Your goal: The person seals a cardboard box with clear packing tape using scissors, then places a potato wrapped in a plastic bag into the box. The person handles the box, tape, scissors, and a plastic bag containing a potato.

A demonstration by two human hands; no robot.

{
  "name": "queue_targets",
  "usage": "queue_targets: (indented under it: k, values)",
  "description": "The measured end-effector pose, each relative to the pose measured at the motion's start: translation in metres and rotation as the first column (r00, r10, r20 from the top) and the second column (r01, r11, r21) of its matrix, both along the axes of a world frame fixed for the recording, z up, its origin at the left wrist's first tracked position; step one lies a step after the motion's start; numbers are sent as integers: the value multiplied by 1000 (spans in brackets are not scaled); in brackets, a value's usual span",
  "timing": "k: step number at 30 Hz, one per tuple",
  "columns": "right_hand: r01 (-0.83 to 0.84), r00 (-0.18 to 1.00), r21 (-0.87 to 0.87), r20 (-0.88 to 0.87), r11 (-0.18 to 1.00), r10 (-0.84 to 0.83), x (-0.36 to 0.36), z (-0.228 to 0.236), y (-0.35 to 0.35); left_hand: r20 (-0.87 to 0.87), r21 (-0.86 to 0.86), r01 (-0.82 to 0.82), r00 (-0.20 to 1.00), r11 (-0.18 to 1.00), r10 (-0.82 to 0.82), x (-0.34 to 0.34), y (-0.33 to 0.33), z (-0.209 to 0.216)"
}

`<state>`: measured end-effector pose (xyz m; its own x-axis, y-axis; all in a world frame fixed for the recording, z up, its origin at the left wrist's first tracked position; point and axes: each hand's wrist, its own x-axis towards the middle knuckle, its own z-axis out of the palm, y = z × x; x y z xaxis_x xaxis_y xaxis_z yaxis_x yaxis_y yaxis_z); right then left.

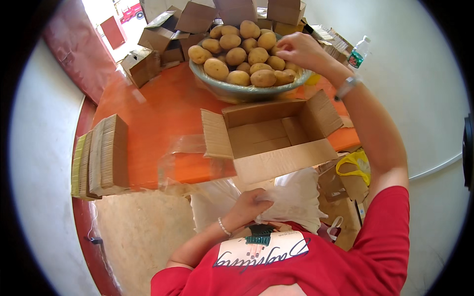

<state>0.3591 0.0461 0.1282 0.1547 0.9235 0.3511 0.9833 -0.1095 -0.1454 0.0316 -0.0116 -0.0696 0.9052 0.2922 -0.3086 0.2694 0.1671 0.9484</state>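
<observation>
A large light-blue basin (pixel 232 91), lined with clear film, is heaped with potatoes (pixel 258 55). My right hand (pixel 302 50) reaches over its right side, fingers apart and bent down at the potatoes there, with nothing visibly gripped. In front of the basin stands an open cardboard box (pixel 256 138) with its flaps spread; I see only bare cardboard inside. Close to my body, below the box's near flap, my left hand (pixel 251 204) is closed on a thin whitish see-through film (pixel 267 196). That film's exact kind is unclear.
Flat cardboard pieces (pixel 111 155) stand stacked at the orange table's (pixel 148 118) left edge. More open cartons (pixel 195 18) crowd behind the basin. A plastic bottle (pixel 359 53) stands at the back right. White sacks (pixel 296 197) and a yellow bag (pixel 356 165) lie below the near edge.
</observation>
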Motion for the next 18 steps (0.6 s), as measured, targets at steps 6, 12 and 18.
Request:
queue_targets:
  k: [6,12,18]
  values:
    - [76,981,-118,187,990,-53,2,-34,73,51,58,36,998,998,-39,-4,9,0]
    - [267,962,-373,162,888,-221,-25,-16,83,22,74,90,996,993,-91,-7,12,17]
    - [295,955,-201,79,934,-285,-21,-4,62,-16,95,48,999,994,-46,-2,7,3]
